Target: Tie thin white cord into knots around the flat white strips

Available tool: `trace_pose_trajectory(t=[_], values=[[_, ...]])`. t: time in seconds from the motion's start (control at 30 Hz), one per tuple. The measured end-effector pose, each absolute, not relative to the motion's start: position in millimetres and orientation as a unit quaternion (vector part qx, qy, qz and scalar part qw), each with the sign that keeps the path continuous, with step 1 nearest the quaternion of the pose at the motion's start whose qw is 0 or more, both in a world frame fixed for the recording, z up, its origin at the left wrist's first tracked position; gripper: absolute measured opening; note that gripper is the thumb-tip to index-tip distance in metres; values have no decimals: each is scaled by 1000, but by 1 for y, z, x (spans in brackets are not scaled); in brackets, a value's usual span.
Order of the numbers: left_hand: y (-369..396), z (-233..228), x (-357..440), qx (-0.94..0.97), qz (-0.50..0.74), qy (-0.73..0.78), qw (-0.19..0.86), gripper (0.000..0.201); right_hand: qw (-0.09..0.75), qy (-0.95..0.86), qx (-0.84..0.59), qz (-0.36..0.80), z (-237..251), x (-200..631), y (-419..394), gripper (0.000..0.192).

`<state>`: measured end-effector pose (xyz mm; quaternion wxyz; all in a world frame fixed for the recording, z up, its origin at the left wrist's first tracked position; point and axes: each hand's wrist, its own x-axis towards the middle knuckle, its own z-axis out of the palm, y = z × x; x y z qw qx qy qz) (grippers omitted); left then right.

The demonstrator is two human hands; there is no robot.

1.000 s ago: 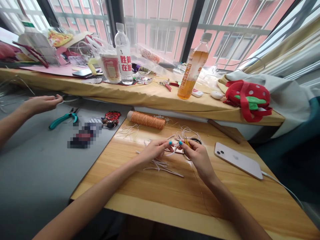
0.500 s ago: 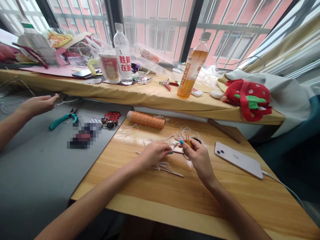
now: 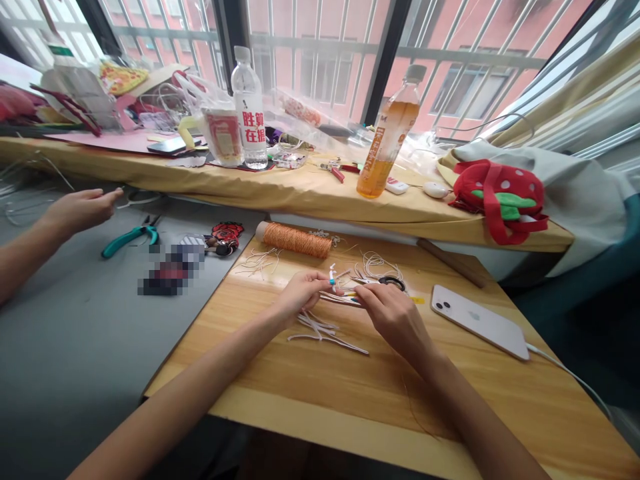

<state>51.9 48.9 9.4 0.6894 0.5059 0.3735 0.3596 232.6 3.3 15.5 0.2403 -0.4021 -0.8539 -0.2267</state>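
I pinch thin white cords point(image 3: 345, 297) between both hands, left hand point(image 3: 303, 293) and right hand point(image 3: 393, 313), low over the surface point(image 3: 350, 380) for steadiness.

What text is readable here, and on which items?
"胜算在握": red characters on the clear water bottle.
Orange drink bottle: vertical label print, too blurred to read.
Bagged cup: red print, too blurred to read.
White phone: logo only, no words.
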Motion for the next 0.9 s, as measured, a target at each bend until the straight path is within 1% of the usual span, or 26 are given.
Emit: trace_pose_trajectory(t=[0.13, 0.37, 0.6, 0.9], values=[[47, 12, 51, 503, 332, 362, 711, 20, 228, -862, -386, -236, 14, 232, 1, 24], [46, 13, 50, 490, 319, 356, 729, 16, 222, -855, -393, -257, 14, 231, 1, 23], [48, 8, 50, 497, 304, 349, 734, 20, 193, -853, -389, -290, 12, 230, 1, 19], [48, 11, 49, 491, 297, 360, 735, 21, 197, -848, -397, -290, 12, 226, -1, 22]])
